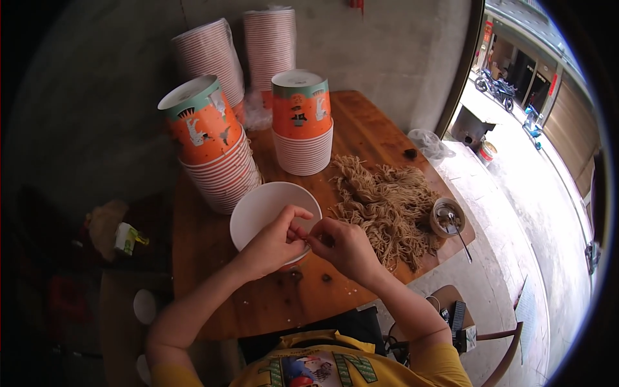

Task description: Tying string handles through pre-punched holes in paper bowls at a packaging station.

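Over the near rim of a white paper tub (pixel 264 203), my two hands meet with their fingertips together. My left hand (pixel 281 237) pinches with thumb and fingers, its index finger curved above the tub's mouth. My right hand (pixel 345 248) is closed in a pinch against the left fingertips. Whatever lies between the fingers is too small to make out. The tub stands upright, and its inside looks white and bare where it shows. Right of it lies a heap of tan, string-like strands (pixel 390 203).
Nested orange-and-green paper tubs stand upside down in a tilted left stack (pixel 213 142) and an upright middle stack (pixel 302 119). Tall wrapped stacks (pixel 269 48) are behind. A small container (pixel 445 222) with a spoon sits at the wooden table's (pixel 245 303) right edge.
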The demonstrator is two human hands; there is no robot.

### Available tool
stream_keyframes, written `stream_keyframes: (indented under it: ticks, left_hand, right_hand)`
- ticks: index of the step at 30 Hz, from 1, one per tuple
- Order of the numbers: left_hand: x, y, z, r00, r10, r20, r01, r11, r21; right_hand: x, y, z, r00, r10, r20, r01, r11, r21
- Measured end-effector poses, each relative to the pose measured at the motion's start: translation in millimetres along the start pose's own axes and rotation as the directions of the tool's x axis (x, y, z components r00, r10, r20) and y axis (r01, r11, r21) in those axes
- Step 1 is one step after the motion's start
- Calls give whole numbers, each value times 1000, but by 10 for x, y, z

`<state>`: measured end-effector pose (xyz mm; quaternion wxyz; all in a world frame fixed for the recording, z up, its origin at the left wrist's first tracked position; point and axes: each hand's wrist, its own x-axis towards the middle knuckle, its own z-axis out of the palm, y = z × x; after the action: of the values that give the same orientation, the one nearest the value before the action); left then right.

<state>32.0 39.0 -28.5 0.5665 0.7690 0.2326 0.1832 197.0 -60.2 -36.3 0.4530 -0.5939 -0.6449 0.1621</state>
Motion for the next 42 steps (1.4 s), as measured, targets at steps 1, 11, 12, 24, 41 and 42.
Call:
stream_keyframes:
  ticks: [1, 11, 12, 24, 41, 42]
  left_hand:
    - [-7, 11, -2, 1000, -3, 25, 4, 1000, -12]
    - [-14, 17, -31, 1000, 9, 5, -10, 957, 291]
    - [-10, 4, -30, 1000, 9, 5, -10, 957, 291]
    - [-102, 116, 124, 975, 141, -171, -40, 871, 489]
    - [-45, -58, 153, 983, 64, -169, -78, 994, -79]
    - [-37, -47, 149, 984, 64, -165, -79, 994, -80]
  right_hand:
    - [-1, -1, 0, 1000, 0, 1, 0, 1000, 0]
    - [-25, 42, 48, 988, 141, 61, -148, 979, 142]
    - [-25, 36, 45, 989, 134, 59, -140, 982, 129]
    - [-76, 47, 123, 994, -49, -103, 44, 997, -56]
    - [-237, 120, 260, 978, 59, -201, -33, 991, 132]
    - [-250, 133, 262, 972, 163, -167, -115, 957, 265]
